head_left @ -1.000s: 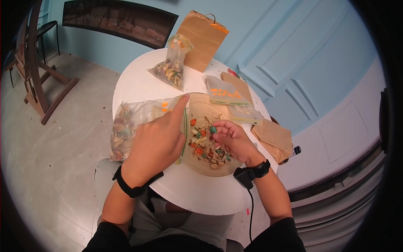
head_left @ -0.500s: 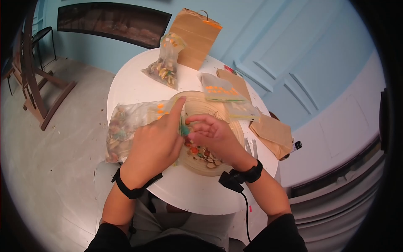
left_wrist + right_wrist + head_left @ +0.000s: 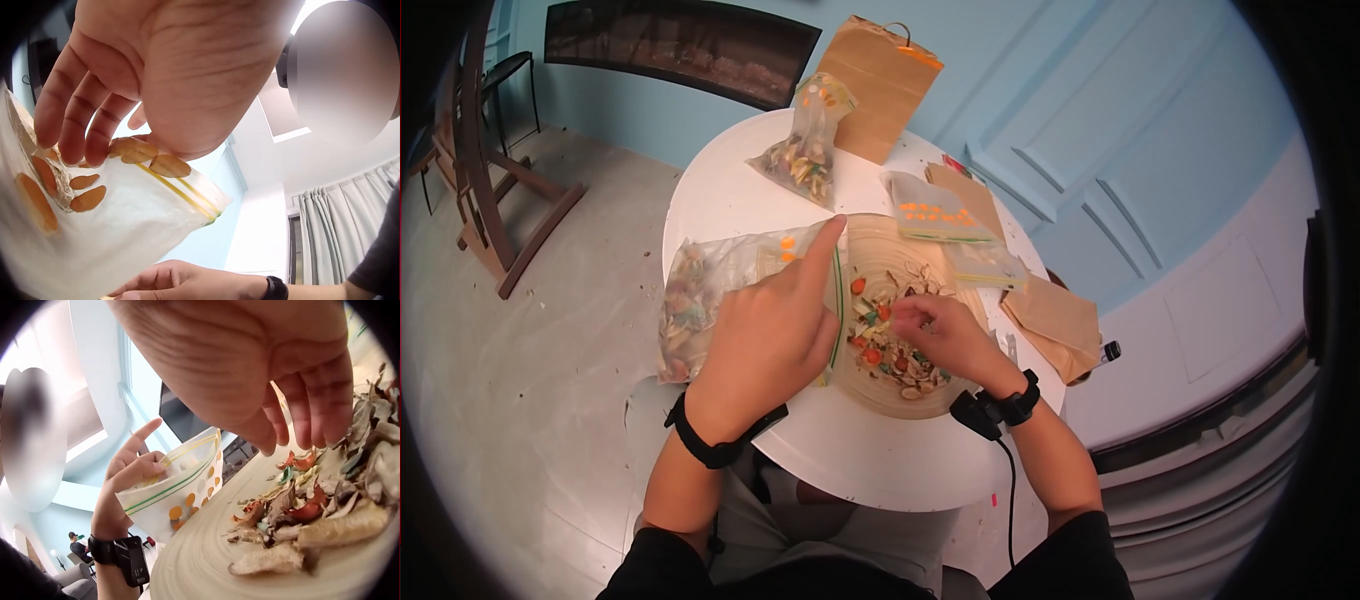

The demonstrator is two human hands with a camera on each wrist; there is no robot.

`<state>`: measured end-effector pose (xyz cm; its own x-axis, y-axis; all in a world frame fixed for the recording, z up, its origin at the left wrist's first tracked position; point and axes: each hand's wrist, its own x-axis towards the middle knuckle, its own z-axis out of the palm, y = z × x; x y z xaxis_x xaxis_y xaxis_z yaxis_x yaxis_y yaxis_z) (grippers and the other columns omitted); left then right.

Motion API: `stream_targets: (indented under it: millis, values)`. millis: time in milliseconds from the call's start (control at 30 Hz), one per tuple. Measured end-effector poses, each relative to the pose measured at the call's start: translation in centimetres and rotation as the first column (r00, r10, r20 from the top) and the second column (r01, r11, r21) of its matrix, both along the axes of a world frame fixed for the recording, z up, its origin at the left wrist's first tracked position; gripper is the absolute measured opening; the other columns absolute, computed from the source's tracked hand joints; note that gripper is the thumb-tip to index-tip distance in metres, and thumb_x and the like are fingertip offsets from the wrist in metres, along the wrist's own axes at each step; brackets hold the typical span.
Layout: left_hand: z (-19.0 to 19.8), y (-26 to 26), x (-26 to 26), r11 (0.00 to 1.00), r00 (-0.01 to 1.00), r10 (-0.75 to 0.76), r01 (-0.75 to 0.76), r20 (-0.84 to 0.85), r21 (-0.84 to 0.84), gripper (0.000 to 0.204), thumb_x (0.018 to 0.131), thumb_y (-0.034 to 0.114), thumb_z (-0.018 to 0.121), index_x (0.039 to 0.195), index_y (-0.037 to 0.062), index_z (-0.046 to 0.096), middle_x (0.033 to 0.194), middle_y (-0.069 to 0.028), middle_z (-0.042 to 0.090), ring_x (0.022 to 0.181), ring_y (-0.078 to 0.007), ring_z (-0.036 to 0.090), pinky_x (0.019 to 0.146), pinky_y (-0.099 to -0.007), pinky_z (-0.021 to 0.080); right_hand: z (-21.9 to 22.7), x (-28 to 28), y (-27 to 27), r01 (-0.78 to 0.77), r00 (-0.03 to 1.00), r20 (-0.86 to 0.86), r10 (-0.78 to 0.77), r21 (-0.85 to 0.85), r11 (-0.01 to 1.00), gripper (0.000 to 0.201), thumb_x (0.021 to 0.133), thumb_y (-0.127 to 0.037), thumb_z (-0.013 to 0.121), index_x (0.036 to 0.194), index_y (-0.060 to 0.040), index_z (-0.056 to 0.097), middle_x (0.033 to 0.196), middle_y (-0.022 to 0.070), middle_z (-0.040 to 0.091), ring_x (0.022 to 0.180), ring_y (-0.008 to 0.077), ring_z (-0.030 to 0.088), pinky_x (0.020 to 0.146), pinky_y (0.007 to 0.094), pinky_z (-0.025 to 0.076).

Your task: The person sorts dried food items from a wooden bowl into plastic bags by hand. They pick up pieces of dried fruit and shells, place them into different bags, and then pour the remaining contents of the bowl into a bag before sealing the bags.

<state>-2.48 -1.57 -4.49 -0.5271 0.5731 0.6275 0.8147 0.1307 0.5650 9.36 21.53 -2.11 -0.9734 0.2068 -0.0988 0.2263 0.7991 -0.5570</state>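
My left hand grips the mouth of a clear zip bag with orange oval prints, its index finger stretched out. In the right wrist view, the left thumb lies over the bag's rim and the mouth gapes. Dried mixed pieces fill the bag's far-left end. Beside it sits a round ridged wooden tray, strewn with dried leaves and petals in brown, orange and green. Over these hovers my right hand, fingers loosely bent, fingertips close above the pieces; nothing shows between them.
Behind the tray stand another filled zip bag and a brown paper bag. Flat zip bags overlap the tray's back right edge. A folded paper bag lies at the right of the round white table.
My right hand carried a green piece left to the bag's mouth, then came back over the tray without it. The left hand has kept its grip on the bag.
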Motion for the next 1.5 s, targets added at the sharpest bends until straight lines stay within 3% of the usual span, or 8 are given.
stream_targets:
  millis: [133,233,433,633,833,1233,1433,1500]
  values:
    - [0.1,0.1,0.3,1.0,1.0,-0.003,0.003,-0.008,-0.011,0.078,0.082,0.003,0.06,0.155,0.0038,0.032,0.079,-0.014,0.064,0.069,-0.0335,0.065,0.063,-0.043,0.051,-0.8,-0.8,-0.4,-0.117,0.992,-0.046,0.117,0.01,0.993,0.036,0.093,-0.017,0.074,0.122,0.0028,0.066,0.097,0.012,0.07,0.085,0.0168,0.065,0.081,0.0312,0.053]
    - [0.2,0.1,0.4,1.0,1.0,-0.008,0.008,-0.009,-0.016,0.078,0.082,0.003,0.06,0.155,0.0038,0.032,0.079,-0.0139,0.064,0.069,-0.0334,0.065,0.063,-0.0431,0.05,-0.2,-2.1,-1.3,-0.068,0.994,0.086,0.067,0.008,0.998,0.039,0.09,-0.016,0.076,0.123,0.0019,0.066,0.104,0.0155,0.069,0.088,0.0202,0.067,0.081,0.0334,0.054]
    - [0.3,0.0,0.3,1.0,1.0,-0.012,0.012,0.002,-0.021,0.079,0.081,0.003,0.06,0.155,0.0041,0.032,0.079,-0.0142,0.064,0.069,-0.0338,0.065,0.062,-0.0434,0.05,-2.1,-2.9,-0.6,-0.164,0.984,-0.02,0.175,0.251,0.954,0.028,0.09,-0.009,0.074,0.114,0.002,0.067,0.096,0.0162,0.068,0.087,0.0189,0.069,0.076,0.0303,0.055]
    - [0.5,-0.3,0.1,0.999,1.0,-0.005,0.006,0.012,-0.043,0.076,0.081,0.006,0.064,0.152,0.0018,0.036,0.093,-0.0185,0.068,0.077,-0.0354,0.069,0.064,-0.0456,0.054,-1.4,-2.6,0.1,0.091,0.988,0.143,-0.06,-0.224,0.97,0.022,0.092,-0.002,0.07,0.114,0.0001,0.067,0.1,0.0068,0.069,0.091,0.0099,0.067,0.078,0.0239,0.054]
    - [0.1,-0.3,0.0,1.0,1.0,0.004,-0.004,-0.004,-0.001,0.078,0.081,0.003,0.06,0.154,0.0037,0.033,0.08,-0.0139,0.065,0.069,-0.0329,0.066,0.062,-0.0433,0.051,-1.0,-1.7,0.8,0.246,0.969,0.154,-0.192,-0.661,0.709,0.022,0.093,0.0,0.069,0.115,-0.0008,0.067,0.102,0.0022,0.07,0.093,0.0079,0.066,0.081,0.0211,0.054]
    - [0.1,-0.2,0.2,1.0,1.0,0.008,-0.008,-0.022,-0.018,0.076,0.081,0.003,0.06,0.153,0.0024,0.034,0.082,-0.0157,0.066,0.069,-0.0337,0.067,0.061,-0.0442,0.051,-1.4,-0.8,1.7,0.278,0.959,0.054,-0.278,-0.35,0.894,0.019,0.091,-0.002,0.074,0.109,0.0007,0.07,0.095,0.0032,0.072,0.083,0.006,0.066,0.076,0.0206,0.054]
    - [0.2,0.0,0.3,1.0,1.0,0.002,-0.003,-0.022,-0.02,0.077,0.081,0.003,0.061,0.153,0.0025,0.034,0.083,-0.0158,0.066,0.07,-0.0337,0.067,0.062,-0.0441,0.051,-0.2,-1.4,-0.5,0.135,0.991,0.039,-0.13,-0.392,0.91,0.017,0.091,-0.007,0.074,0.105,0.0028,0.072,0.092,0.0062,0.074,0.083,0.0076,0.067,0.074,0.0234,0.054]
    - [0.2,0.0,0.2,1.0,1.0,0.002,-0.002,-0.02,-0.014,0.077,0.081,0.003,0.061,0.153,0.0028,0.034,0.083,-0.0157,0.066,0.07,-0.0336,0.067,0.062,-0.044,0.051,0.4,-1.8,-1.4,0.103,0.994,0.066,-0.087,-0.284,0.953,0.017,0.09,-0.008,0.075,0.104,0.0017,0.073,0.089,0.0083,0.074,0.081,0.0102,0.068,0.073,0.0258,0.054]
